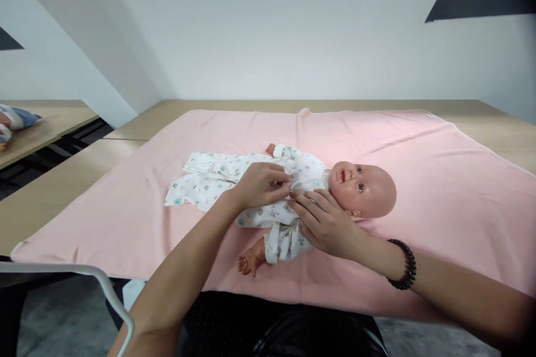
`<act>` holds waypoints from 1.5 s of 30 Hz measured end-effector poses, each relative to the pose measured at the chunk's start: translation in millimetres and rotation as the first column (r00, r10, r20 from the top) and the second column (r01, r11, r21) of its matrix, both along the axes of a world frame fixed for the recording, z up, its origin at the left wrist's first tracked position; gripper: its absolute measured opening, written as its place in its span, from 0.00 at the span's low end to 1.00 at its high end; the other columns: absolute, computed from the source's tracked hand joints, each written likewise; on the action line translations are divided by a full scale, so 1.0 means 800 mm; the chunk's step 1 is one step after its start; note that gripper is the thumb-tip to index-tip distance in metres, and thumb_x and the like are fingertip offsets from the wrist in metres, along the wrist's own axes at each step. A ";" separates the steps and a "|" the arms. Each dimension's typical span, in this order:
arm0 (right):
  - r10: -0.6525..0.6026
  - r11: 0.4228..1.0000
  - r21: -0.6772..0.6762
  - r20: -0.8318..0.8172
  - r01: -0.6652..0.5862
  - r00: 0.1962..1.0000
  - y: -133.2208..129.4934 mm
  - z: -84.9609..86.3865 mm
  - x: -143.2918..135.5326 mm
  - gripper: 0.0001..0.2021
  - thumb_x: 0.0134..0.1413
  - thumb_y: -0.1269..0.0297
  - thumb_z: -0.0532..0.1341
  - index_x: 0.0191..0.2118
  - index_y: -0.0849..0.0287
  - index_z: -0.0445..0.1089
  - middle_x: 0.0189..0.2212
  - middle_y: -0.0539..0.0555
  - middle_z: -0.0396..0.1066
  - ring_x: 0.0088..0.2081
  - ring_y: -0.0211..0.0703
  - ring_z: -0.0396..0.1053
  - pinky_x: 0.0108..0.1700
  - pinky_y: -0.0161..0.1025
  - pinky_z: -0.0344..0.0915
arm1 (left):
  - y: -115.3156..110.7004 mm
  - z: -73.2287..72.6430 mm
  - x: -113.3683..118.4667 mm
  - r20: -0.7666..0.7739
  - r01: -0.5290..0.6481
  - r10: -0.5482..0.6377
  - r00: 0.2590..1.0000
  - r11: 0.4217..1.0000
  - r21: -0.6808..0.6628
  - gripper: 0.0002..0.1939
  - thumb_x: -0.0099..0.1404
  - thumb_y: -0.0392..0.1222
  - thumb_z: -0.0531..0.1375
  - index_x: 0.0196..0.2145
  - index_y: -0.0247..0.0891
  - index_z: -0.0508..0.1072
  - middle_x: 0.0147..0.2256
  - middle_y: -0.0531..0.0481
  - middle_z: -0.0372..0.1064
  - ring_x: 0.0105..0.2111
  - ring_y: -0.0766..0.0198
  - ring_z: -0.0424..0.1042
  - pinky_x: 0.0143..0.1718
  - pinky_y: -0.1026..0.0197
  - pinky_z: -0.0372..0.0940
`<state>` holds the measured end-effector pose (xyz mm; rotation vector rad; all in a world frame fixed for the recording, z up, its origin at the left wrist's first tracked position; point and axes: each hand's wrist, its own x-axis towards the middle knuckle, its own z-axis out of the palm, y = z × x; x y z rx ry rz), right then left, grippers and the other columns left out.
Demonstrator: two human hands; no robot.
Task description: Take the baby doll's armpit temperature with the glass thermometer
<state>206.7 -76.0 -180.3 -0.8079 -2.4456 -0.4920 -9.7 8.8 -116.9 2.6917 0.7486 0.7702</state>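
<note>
A baby doll (372, 191) lies on its back on a pink blanket (419, 256), its bald head to the right. It wears a white printed baby shirt (307, 164) and matching pants (203, 189). Over the doll's front, my left hand (266, 183) pinches a bit of the shirt, perhaps a tie, between thumb and fingers. The pinched piece is mostly hidden. My right hand (326, 220) rests on the chest and near shoulder, fingers stretched out over the cloth. Its fingertips come close to those of the left hand. Both doll hands stick out of the sleeves.
The blanket covers most of a wooden table (125, 150) that stands against a white wall (272, 28). To the left is another table (62, 120) with a clothed doll (17, 117) partly in view. A white cable or tube (100, 276) curves beside my left forearm.
</note>
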 end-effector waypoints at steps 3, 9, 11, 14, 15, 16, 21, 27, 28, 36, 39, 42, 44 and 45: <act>-0.017 1.000 0.005 0.033 0.017 0.999 -0.001 0.000 0.000 0.22 0.64 0.70 0.56 0.61 0.72 0.66 0.59 0.68 0.67 0.54 0.60 0.64 0.54 0.59 0.64 | 0.000 0.000 0.000 -0.032 -0.027 0.026 0.999 0.999 -0.031 0.14 0.65 0.43 0.58 0.27 0.37 0.78 0.23 0.51 0.69 0.24 0.69 0.65 0.26 0.65 0.57; -0.025 1.000 -0.011 0.026 0.025 0.999 -0.001 -0.001 -0.001 0.21 0.64 0.70 0.55 0.61 0.70 0.66 0.59 0.67 0.67 0.54 0.59 0.63 0.55 0.59 0.64 | 0.005 0.001 -0.003 -0.032 0.010 -0.016 0.999 0.984 -0.176 0.09 0.63 0.45 0.61 0.31 0.37 0.78 0.27 0.51 0.73 0.28 0.68 0.68 0.30 0.64 0.60; -0.031 0.999 -0.020 0.031 0.031 0.999 -0.001 -0.001 -0.002 0.21 0.64 0.70 0.56 0.61 0.70 0.66 0.61 0.67 0.66 0.55 0.59 0.63 0.55 0.59 0.64 | 0.008 0.000 -0.005 -0.038 0.024 -0.033 0.999 0.978 -0.209 0.08 0.62 0.44 0.62 0.31 0.37 0.78 0.28 0.51 0.73 0.28 0.68 0.68 0.31 0.64 0.60; -0.042 0.998 -0.038 0.034 0.043 0.999 -0.003 0.001 -0.002 0.21 0.64 0.71 0.55 0.60 0.70 0.66 0.61 0.67 0.65 0.55 0.60 0.63 0.55 0.59 0.64 | 0.012 -0.001 -0.007 -0.049 0.026 -0.039 0.998 0.967 -0.254 0.07 0.61 0.42 0.62 0.32 0.37 0.77 0.28 0.52 0.73 0.28 0.68 0.67 0.30 0.64 0.60; -0.042 0.998 -0.042 0.030 0.043 0.999 -0.003 0.001 -0.002 0.20 0.64 0.71 0.56 0.60 0.70 0.66 0.61 0.66 0.65 0.55 0.59 0.63 0.55 0.59 0.64 | 0.013 -0.001 -0.008 -0.050 0.024 -0.038 0.998 0.963 -0.267 0.06 0.61 0.41 0.62 0.32 0.37 0.77 0.29 0.52 0.74 0.28 0.68 0.66 0.30 0.64 0.59; -0.042 0.998 -0.044 0.023 0.043 0.999 -0.003 0.002 -0.002 0.20 0.64 0.71 0.56 0.60 0.70 0.67 0.61 0.66 0.66 0.55 0.59 0.63 0.55 0.59 0.64 | 0.014 -0.002 -0.008 -0.050 0.023 -0.038 0.998 0.959 -0.282 0.06 0.61 0.41 0.62 0.32 0.36 0.77 0.29 0.52 0.74 0.28 0.68 0.66 0.30 0.64 0.60; -0.052 0.997 -0.063 0.007 0.053 0.999 -0.003 0.002 -0.002 0.21 0.65 0.70 0.55 0.61 0.68 0.66 0.62 0.65 0.65 0.55 0.57 0.63 0.56 0.57 0.64 | 0.015 -0.001 -0.010 -0.028 0.036 -0.049 0.998 0.935 -0.353 0.07 0.59 0.39 0.62 0.36 0.36 0.78 0.31 0.51 0.75 0.29 0.68 0.67 0.31 0.64 0.60; -0.056 0.997 -0.056 0.007 0.057 0.998 -0.004 0.001 -0.002 0.21 0.64 0.70 0.56 0.61 0.68 0.66 0.62 0.65 0.64 0.56 0.58 0.62 0.56 0.58 0.64 | 0.018 -0.006 -0.010 0.006 0.056 -0.059 0.998 0.905 -0.422 0.07 0.58 0.37 0.62 0.35 0.35 0.77 0.29 0.52 0.72 0.29 0.69 0.65 0.30 0.64 0.60; -0.056 0.997 -0.055 0.008 0.057 0.998 -0.004 0.002 -0.002 0.21 0.64 0.70 0.56 0.61 0.68 0.65 0.63 0.65 0.64 0.56 0.58 0.63 0.56 0.58 0.64 | 0.019 -0.007 -0.010 0.020 0.061 -0.058 0.998 0.894 -0.443 0.08 0.58 0.37 0.62 0.36 0.35 0.77 0.29 0.52 0.71 0.29 0.68 0.66 0.31 0.64 0.61; -0.061 0.996 -0.071 -0.020 0.059 0.998 -0.003 0.003 -0.004 0.22 0.65 0.69 0.56 0.62 0.71 0.64 0.61 0.64 0.66 0.56 0.56 0.63 0.57 0.56 0.63 | 0.024 -0.014 -0.012 0.046 0.077 -0.063 0.997 0.876 -0.477 0.10 0.59 0.37 0.60 0.39 0.36 0.78 0.27 0.54 0.66 0.27 0.69 0.62 0.29 0.64 0.58; -0.075 0.995 -0.062 -0.024 0.074 0.997 -0.004 0.002 -0.005 0.23 0.66 0.68 0.54 0.63 0.72 0.62 0.62 0.64 0.65 0.57 0.56 0.62 0.58 0.56 0.63 | 0.024 -0.013 -0.012 0.072 0.089 -0.062 0.995 0.867 -0.490 0.09 0.59 0.38 0.60 0.38 0.36 0.77 0.26 0.55 0.61 0.26 0.70 0.58 0.27 0.65 0.55; -0.104 0.993 -0.062 -0.036 0.101 0.994 -0.004 0.001 -0.005 0.25 0.67 0.67 0.54 0.65 0.73 0.58 0.61 0.66 0.65 0.58 0.56 0.62 0.58 0.55 0.64 | 0.022 -0.010 -0.012 0.081 0.098 -0.066 0.995 0.852 -0.515 0.08 0.60 0.38 0.59 0.37 0.35 0.76 0.25 0.55 0.60 0.26 0.71 0.56 0.27 0.65 0.54; -0.125 0.990 -0.065 -0.031 0.122 0.992 -0.004 0.001 -0.005 0.27 0.67 0.65 0.54 0.67 0.74 0.56 0.61 0.67 0.65 0.57 0.57 0.62 0.57 0.54 0.64 | 0.020 -0.008 -0.011 0.085 0.107 -0.074 0.994 0.843 -0.528 0.07 0.60 0.37 0.59 0.36 0.35 0.75 0.25 0.55 0.60 0.26 0.71 0.56 0.27 0.64 0.54; -0.134 0.989 -0.067 -0.025 0.132 0.991 -0.004 0.000 -0.004 0.28 0.67 0.64 0.54 0.68 0.74 0.55 0.61 0.67 0.65 0.57 0.57 0.62 0.57 0.54 0.64 | 0.020 -0.007 -0.011 0.088 0.114 -0.080 0.993 0.839 -0.533 0.07 0.60 0.37 0.59 0.35 0.35 0.75 0.26 0.55 0.60 0.26 0.71 0.56 0.27 0.64 0.54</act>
